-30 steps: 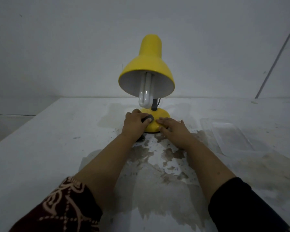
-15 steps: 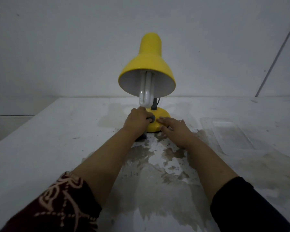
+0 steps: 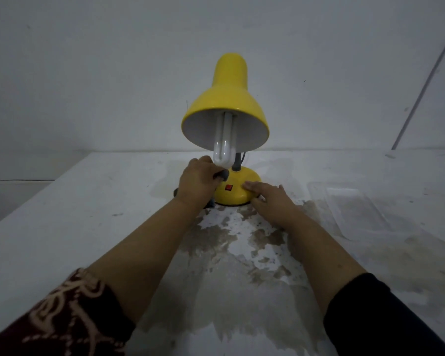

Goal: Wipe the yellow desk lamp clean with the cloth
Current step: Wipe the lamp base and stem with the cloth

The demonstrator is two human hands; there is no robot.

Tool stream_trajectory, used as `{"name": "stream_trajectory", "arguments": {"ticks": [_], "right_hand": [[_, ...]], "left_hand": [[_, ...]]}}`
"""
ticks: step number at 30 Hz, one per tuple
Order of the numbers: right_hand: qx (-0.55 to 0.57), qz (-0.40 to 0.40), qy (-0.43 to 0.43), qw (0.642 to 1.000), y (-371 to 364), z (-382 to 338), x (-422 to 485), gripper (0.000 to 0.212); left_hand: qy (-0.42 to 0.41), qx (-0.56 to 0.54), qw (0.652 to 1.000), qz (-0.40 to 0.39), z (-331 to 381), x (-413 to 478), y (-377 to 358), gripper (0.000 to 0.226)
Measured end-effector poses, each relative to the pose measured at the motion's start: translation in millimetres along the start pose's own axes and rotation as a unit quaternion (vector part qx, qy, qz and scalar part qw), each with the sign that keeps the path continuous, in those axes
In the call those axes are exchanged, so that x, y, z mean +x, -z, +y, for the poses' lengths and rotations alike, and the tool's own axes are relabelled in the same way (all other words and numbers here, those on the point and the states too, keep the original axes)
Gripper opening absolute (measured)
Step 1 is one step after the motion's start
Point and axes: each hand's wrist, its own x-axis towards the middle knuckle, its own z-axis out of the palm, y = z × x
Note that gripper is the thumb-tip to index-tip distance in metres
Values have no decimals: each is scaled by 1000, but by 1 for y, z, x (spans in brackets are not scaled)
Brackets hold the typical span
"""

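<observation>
The yellow desk lamp (image 3: 226, 104) stands upright at the middle of the table, its shade tilted toward me with a white bulb (image 3: 224, 147) hanging out. My left hand (image 3: 197, 182) is closed around a dark grey cloth (image 3: 222, 174) and presses it against the left top of the round yellow base (image 3: 238, 188). A red switch (image 3: 228, 187) shows on the base front. My right hand (image 3: 270, 199) lies flat, fingers on the base's right side, holding it steady.
The white table (image 3: 75, 214) has worn brown patches in front of the lamp. A clear plastic tray (image 3: 355, 209) lies flat to the right. A thin grey rod (image 3: 421, 80) leans against the white wall at the far right.
My left hand slid the cloth from the base's front up toward its left top near the bulb, uncovering the red switch. My right hand stayed on the base.
</observation>
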Motion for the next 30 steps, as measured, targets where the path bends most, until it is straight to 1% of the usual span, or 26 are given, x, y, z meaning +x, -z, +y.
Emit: {"name": "stream_trajectory", "arguments": {"ticks": [2,3,6,8,10,13,15,17,19,22,23,26,28,30], "right_hand": [[-3,-5,-2,1000,0,0,0,47],[-3,-6,-4,1000,1,0,-1,48],[-7,-8,-4,1000,2,0,-1,48],[-6,-8,-4,1000,2,0,-1,47],[-3,-9,-4,1000,3,0,-1,47],[2,-7,0,1000,3,1,-1,47],[2,-7,5,1000,3,1,-1,47],[-4,-9,8,1000,3,1,-1,46],[-2,-6,9,1000,4,0,-1,46],[2,-4,7,1000,5,-1,-2,46],[2,-4,6,1000,5,-2,-2,46],[-1,-4,6,1000,5,-2,-3,46],[-1,-4,7,1000,4,-2,-4,46],[1,-2,7,1000,4,-2,-4,46]], "left_hand": [[42,-16,998,-33,8,7,-14,21],[46,-16,997,-60,9,9,-21,23],[-2,45,989,-141,5,11,-29,25],[-18,46,986,-159,-1,11,-24,27],[-33,43,986,-160,-3,9,-19,26],[-71,86,977,-180,-3,5,-16,28],[-111,114,970,-185,-5,0,-9,28],[-132,124,965,-189,-9,-5,1,27],[-104,96,976,-163,-14,-7,8,25],[-23,34,997,-63,-9,-3,6,22],[-3,17,998,-57,-5,-1,1,22],[8,10,997,-78,5,4,-18,22],[-13,41,994,-101,6,4,-23,22],[-38,64,987,-141,4,4,-18,23]]}}
